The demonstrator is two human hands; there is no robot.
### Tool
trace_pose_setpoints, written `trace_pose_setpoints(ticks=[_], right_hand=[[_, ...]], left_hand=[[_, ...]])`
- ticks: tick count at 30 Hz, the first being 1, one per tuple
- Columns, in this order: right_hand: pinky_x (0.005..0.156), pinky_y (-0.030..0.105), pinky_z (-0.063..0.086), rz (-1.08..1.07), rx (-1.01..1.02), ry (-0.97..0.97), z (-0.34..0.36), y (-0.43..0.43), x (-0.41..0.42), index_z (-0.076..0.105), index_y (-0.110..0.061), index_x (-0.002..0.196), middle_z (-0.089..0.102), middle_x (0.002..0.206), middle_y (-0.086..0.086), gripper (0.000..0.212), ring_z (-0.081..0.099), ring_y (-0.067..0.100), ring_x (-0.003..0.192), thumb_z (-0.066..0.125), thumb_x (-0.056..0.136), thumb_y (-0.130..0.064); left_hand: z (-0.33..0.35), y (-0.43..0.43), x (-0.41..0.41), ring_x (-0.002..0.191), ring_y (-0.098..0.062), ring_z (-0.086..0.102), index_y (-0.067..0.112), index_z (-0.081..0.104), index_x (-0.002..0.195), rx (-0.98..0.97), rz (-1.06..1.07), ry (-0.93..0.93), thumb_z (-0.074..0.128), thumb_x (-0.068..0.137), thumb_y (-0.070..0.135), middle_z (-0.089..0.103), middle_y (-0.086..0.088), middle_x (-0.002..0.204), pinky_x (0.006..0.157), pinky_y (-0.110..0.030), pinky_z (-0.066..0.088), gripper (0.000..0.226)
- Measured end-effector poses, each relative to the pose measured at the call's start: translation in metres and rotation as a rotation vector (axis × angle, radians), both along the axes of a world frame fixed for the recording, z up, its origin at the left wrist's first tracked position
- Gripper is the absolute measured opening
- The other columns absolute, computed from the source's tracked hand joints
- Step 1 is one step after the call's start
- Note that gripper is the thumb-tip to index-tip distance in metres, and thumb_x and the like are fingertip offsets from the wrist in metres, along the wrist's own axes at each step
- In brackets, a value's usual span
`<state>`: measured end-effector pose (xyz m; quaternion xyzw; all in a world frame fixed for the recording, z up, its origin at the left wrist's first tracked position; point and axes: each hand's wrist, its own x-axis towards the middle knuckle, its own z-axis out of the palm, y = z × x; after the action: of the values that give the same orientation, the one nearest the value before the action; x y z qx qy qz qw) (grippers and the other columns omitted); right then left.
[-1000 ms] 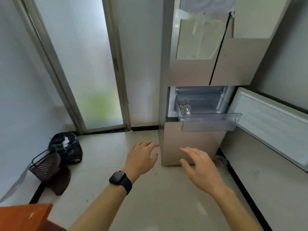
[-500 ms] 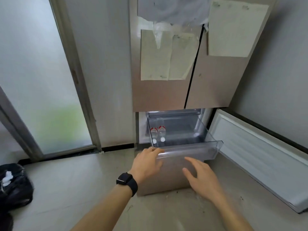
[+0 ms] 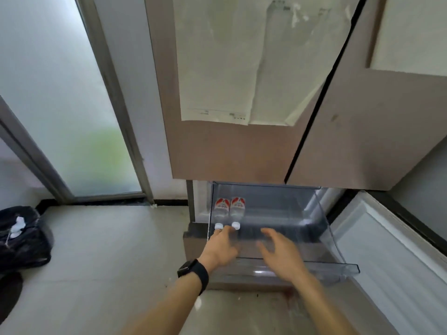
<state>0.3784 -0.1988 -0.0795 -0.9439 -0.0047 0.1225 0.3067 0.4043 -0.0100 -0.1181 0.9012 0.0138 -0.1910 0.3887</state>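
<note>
A clear plastic drawer (image 3: 338, 250) stands pulled out of the lower part of a brown fridge (image 3: 242, 153). Two water bottles with red labels and white caps lie side by side at its left: the left bottle (image 3: 221, 209) and the right bottle (image 3: 237, 209). My left hand (image 3: 221, 247), with a black watch on the wrist, reaches into the drawer, its fingertips at the bottle caps; whether they touch is blurred. My right hand (image 3: 280, 252) hovers over the drawer's middle with fingers spread, holding nothing.
The white inner side of an opened fridge door (image 3: 391, 257) lies low at the right. Papers (image 3: 242, 68) hang on the upper fridge doors. A frosted glass door (image 3: 60, 105) is at the left, and a black bag (image 3: 21, 238) sits on the tiled floor.
The view has closed in on the fridge. Both hands have moved forward from outside the drawer's front edge to over its inside, the left one up to the bottle caps.
</note>
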Motion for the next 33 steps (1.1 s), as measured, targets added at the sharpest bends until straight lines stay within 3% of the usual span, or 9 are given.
trace_pose_setpoints(ticks=[3,7,11,18,22,24,27,31,33], right_hand=[[0.106,0.032,0.042,0.046,0.034,0.148,-0.030,-0.002,0.057,0.046,-0.018,0.144,0.055,0.144,0.001,0.053,0.052,0.019,0.131,0.059,0.097,-0.037],[0.100,0.031,0.045,-0.011,0.182,0.416,-0.071,0.004,0.112,0.041,-0.009,0.145,0.055,0.141,0.009,0.055,0.055,0.023,0.126,0.060,0.098,-0.030],[0.074,0.025,0.046,-0.192,0.437,0.529,-0.094,0.016,0.154,0.059,-0.014,0.115,0.064,0.122,0.011,0.017,0.061,0.013,0.093,0.059,0.098,-0.016],[0.106,0.045,0.046,-0.451,0.844,0.842,-0.132,0.033,0.183,0.067,-0.018,0.118,0.072,0.112,0.003,0.027,0.064,0.021,0.108,0.063,0.094,-0.030],[0.084,0.039,0.053,-0.387,0.799,0.848,-0.139,0.014,0.175,0.055,-0.027,0.133,0.064,0.129,0.006,0.059,0.064,0.025,0.112,0.065,0.086,-0.061],[0.078,0.035,0.053,-0.333,0.725,0.865,-0.138,-0.001,0.167,0.053,-0.030,0.133,0.062,0.131,0.007,0.069,0.063,0.024,0.109,0.062,0.080,-0.073],[0.073,0.031,0.053,-0.276,0.618,0.807,-0.122,-0.017,0.154,0.057,-0.029,0.117,0.067,0.109,0.005,0.053,0.065,0.020,0.095,0.052,0.087,-0.072],[0.048,0.019,0.044,-0.202,0.486,0.601,-0.098,-0.046,0.132,0.061,-0.016,0.092,0.058,0.068,0.000,0.043,0.053,0.011,0.056,0.052,0.095,-0.058],[0.054,0.021,0.045,-0.146,0.348,0.463,-0.085,-0.064,0.120,0.063,-0.015,0.097,0.066,0.077,0.002,0.045,0.062,0.014,0.065,0.050,0.096,-0.058]], left_hand=[[-0.023,-0.019,0.037,0.125,-0.028,0.055,0.017,0.043,0.144,-0.086,0.231,0.112,0.063,0.095,0.025,0.056,-0.009,0.140,0.100,-0.035,0.046,0.053],[-0.050,-0.034,0.075,0.141,-0.038,0.038,0.008,0.028,0.154,-0.108,0.486,0.264,0.057,0.099,0.023,0.031,-0.021,0.157,0.111,-0.039,0.036,0.064],[-0.068,-0.035,0.100,0.146,-0.037,0.032,0.010,0.015,0.160,-0.135,0.587,0.296,0.056,0.098,0.018,0.021,-0.018,0.163,0.116,-0.042,0.032,0.075],[-0.088,-0.040,0.121,0.138,-0.040,0.044,0.013,0.010,0.158,-0.262,0.787,0.319,0.062,0.093,0.050,0.037,-0.022,0.156,0.110,-0.050,0.042,0.091],[-0.080,-0.056,0.113,0.131,-0.038,0.049,0.014,0.003,0.159,-0.484,0.911,0.493,0.052,0.089,0.073,0.034,-0.016,0.158,0.100,-0.046,0.050,0.104],[-0.077,-0.064,0.108,0.122,-0.035,0.055,0.011,0.024,0.156,-0.587,0.919,0.539,0.049,0.092,0.072,0.046,-0.015,0.149,0.096,-0.045,0.053,0.092],[-0.067,-0.077,0.099,0.101,-0.029,0.062,0.008,0.048,0.136,-0.722,0.981,0.540,0.058,0.093,0.061,0.060,-0.010,0.112,0.088,-0.044,0.059,0.069],[-0.044,-0.078,0.090,0.078,-0.022,0.061,0.007,0.044,0.140,-0.498,0.867,0.563,0.058,0.091,0.066,0.062,-0.014,0.111,0.048,-0.023,0.050,0.078],[-0.032,-0.067,0.084,0.089,-0.026,0.062,0.004,0.036,0.145,-0.271,0.772,0.481,0.060,0.092,0.061,0.059,-0.017,0.127,0.053,-0.026,0.053,0.082]])
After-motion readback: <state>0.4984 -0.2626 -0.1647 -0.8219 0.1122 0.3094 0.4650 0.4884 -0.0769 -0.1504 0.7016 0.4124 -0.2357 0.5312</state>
